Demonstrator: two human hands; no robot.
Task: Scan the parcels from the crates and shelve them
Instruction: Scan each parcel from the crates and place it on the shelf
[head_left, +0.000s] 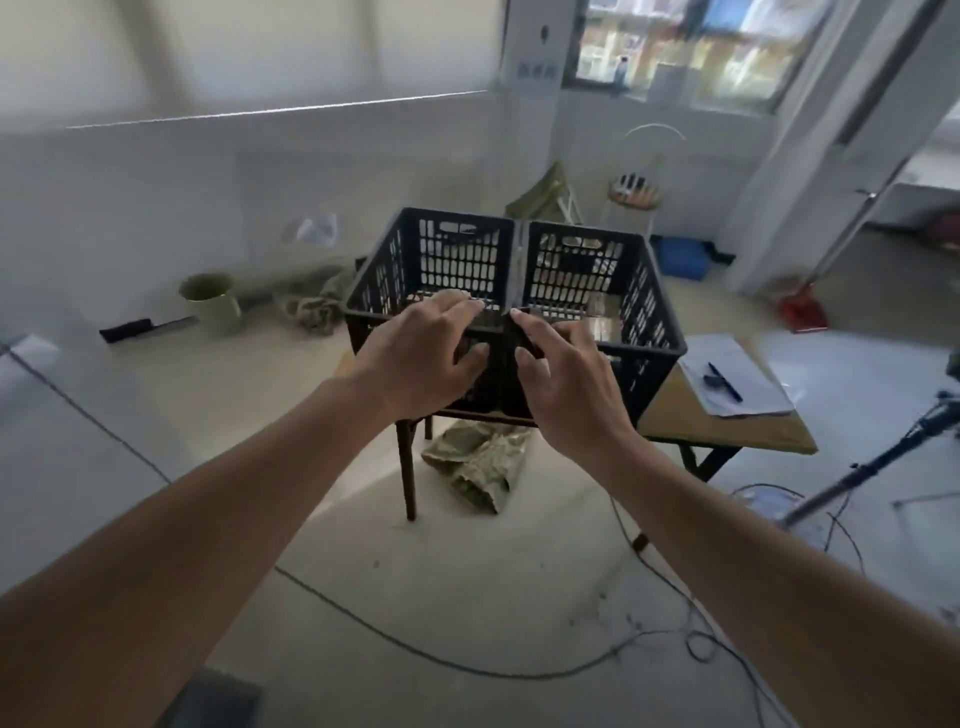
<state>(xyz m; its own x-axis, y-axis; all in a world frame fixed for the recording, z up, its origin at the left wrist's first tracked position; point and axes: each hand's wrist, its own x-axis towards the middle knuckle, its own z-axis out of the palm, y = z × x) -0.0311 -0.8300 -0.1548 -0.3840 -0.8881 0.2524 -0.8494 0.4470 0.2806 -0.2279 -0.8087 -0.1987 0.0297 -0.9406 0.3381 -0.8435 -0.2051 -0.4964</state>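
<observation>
Two black slotted plastic crates stand side by side on a small table: the left crate (447, 249) and the right crate (618, 275). My left hand (426, 358) hovers over the near rim of the left crate with its fingers spread. Over the near rim where the crates meet, my right hand (566, 384) has its fingers apart too. Neither hand holds anything. A shiny flat parcel (605, 325) lies inside the right crate. The left crate's floor is mostly hidden by my hands.
A wooden table (727, 431) to the right carries papers (737, 379) and a black pen (724, 382). A camouflage bag (480, 467) lies under the crates. Cables (415, 649) trail across the floor. A green bucket (210, 301) and a tripod (872, 467) stand nearby.
</observation>
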